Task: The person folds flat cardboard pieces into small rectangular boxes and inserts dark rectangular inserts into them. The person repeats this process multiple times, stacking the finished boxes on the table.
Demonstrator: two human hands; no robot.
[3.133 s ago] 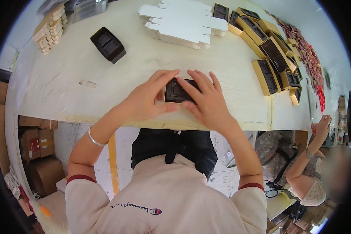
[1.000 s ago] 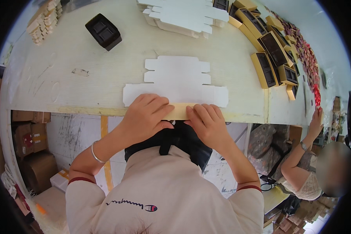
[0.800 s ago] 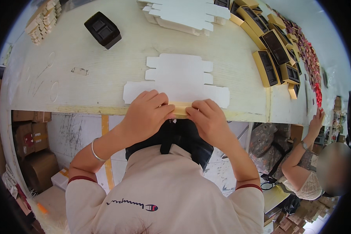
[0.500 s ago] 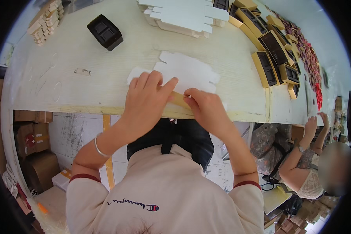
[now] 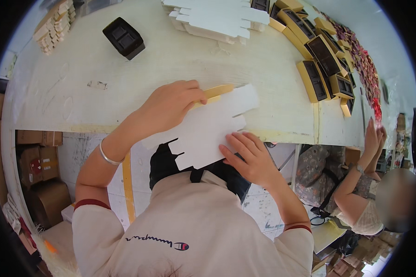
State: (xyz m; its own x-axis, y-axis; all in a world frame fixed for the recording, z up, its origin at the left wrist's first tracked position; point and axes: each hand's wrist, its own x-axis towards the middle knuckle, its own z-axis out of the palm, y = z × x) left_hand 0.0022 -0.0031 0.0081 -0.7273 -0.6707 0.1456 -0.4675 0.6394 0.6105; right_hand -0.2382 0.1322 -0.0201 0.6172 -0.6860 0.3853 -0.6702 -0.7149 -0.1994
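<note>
A flat cardboard box blank [image 5: 208,131], white on the face toward me, lies partly over the table's near edge and reaches above my lap. Its notched tabs show at the near left and far right. Along its far edge a gold strip [image 5: 219,90] is folded up. My left hand [image 5: 171,105] grips the blank by this folded edge, fingers bent together with the thumb hidden. At the near right edge my right hand [image 5: 249,157] pinches the blank, fingers on the white face. What lies beneath the blank is hidden.
A stack of white box blanks [image 5: 212,18] lies at the back. Left of it stands a black tray [image 5: 124,38]. Gold boxes with black inserts [image 5: 315,81] crowd the right, beside a heap of small red pieces [image 5: 363,60]. A co-worker [image 5: 356,194] sits at the far right.
The blank has been lifted and turned, its gold edge passing from the near side to the far side. My left hand moved slightly away from me, my right hand nearer and lower.
</note>
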